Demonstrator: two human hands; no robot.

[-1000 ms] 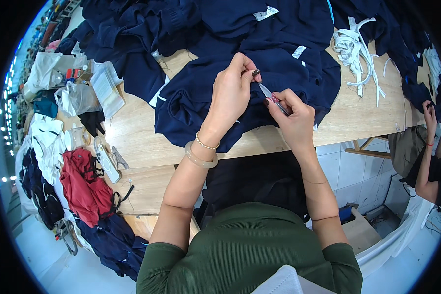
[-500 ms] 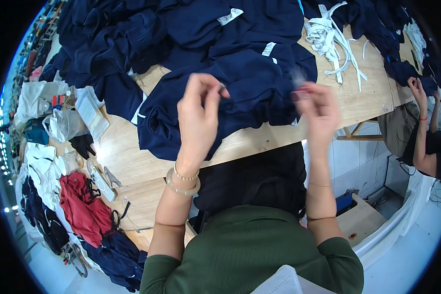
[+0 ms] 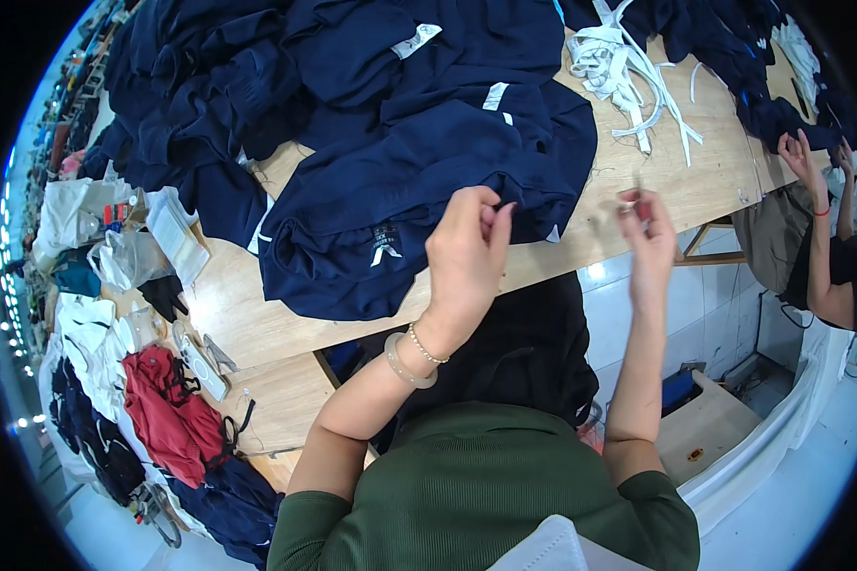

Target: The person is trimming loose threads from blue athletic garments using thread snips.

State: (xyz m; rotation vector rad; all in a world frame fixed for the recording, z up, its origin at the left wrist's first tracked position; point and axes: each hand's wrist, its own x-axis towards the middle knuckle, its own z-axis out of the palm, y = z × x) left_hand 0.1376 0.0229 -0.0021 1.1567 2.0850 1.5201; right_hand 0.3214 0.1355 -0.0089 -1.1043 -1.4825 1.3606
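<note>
Navy garment point(image 3: 400, 190) touching left hand point(image 3: 467, 252).

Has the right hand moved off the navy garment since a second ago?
Yes. The right hand has pulled rightward off the navy garment and now hangs over the bare wooden table edge.

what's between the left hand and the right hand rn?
Head view: between left hand and right hand lies bare wooden table, with the navy garment's hem at its left.

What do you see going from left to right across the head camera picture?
Red garment → white booklet → navy garment → left hand → right hand → white strips → another person's hand.
</note>
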